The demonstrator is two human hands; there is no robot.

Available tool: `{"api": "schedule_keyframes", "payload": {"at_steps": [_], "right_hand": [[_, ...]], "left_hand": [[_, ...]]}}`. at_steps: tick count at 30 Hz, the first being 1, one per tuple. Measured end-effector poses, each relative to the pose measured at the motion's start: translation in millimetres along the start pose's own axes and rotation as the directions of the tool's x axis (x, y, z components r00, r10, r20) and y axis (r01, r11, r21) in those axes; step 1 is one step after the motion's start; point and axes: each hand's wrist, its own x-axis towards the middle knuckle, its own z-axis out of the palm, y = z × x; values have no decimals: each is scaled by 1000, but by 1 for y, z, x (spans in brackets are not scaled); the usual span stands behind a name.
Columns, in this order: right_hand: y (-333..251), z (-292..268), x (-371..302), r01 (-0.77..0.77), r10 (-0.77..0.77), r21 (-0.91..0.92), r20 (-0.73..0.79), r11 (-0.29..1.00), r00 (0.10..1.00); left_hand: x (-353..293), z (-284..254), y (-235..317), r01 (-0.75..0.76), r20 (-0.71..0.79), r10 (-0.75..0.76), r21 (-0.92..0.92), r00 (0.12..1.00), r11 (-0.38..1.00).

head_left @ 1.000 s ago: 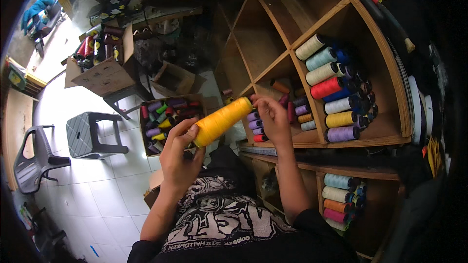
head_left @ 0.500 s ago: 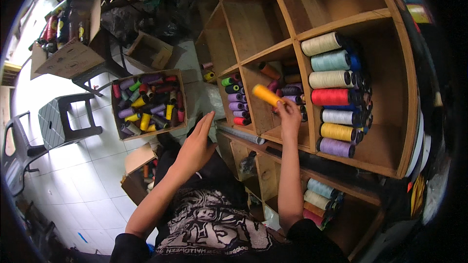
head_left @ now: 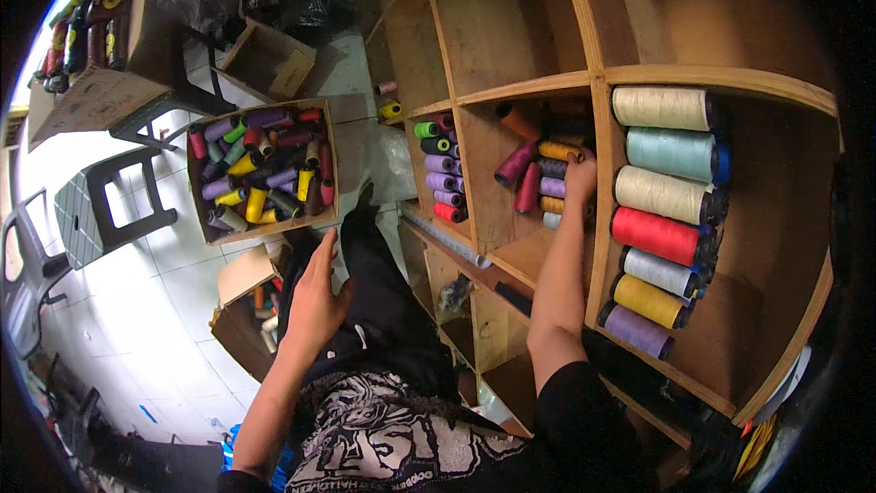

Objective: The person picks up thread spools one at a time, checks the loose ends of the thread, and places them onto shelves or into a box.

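My right hand (head_left: 581, 177) reaches into a middle compartment of the wooden shelf (head_left: 598, 219), its fingers closed on the end of an orange-yellow thread spool (head_left: 558, 151). That spool lies on top of a stack with a dark grey spool (head_left: 557, 168) and a purple spool (head_left: 552, 187) under it. Beside the stack, two magenta spools (head_left: 516, 164) lean loosely, and an orange-brown spool (head_left: 518, 121) lies farther back. Over my lap hangs my left hand (head_left: 316, 303), empty, with its fingers stretched and the thumb apart.
To the left, a cardboard box (head_left: 330, 132) holds several mixed spools; another open box (head_left: 239, 276) sits below it. A column of large spools (head_left: 659, 233) fills part of the right compartment, and small spools (head_left: 444, 181) fill the left one. A dark plastic stool (head_left: 109, 205) stands on the tiles.
My right hand has carried the orange-yellow spool deeper into the middle compartment, onto the stack. My left hand has moved left and lower. The view has shifted.
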Motion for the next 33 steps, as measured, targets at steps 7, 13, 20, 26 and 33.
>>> {"api": "schedule_keyframes", "payload": {"at_steps": [7,13,20,26,33], "right_hand": [[25,22,13,150,-160,-105,-92,983,983],[-46,1,-6,258,-263,147,22,955,964],[-67,72,10,474,-500,174,163,863,851],[-119,-31,-70,621,-621,46,-21,782,783],[-181,-191,-235,853,-823,336,-278,399,495]], "left_hand": [[18,14,18,-78,-7,78,-21,997,997],[21,19,19,-47,-2,47,-18,999,999],[20,6,19,-37,-36,39,56,999,998],[8,-13,29,-14,-101,9,-55,995,998],[-10,-57,85,-79,111,183,-610,977,788]]}}
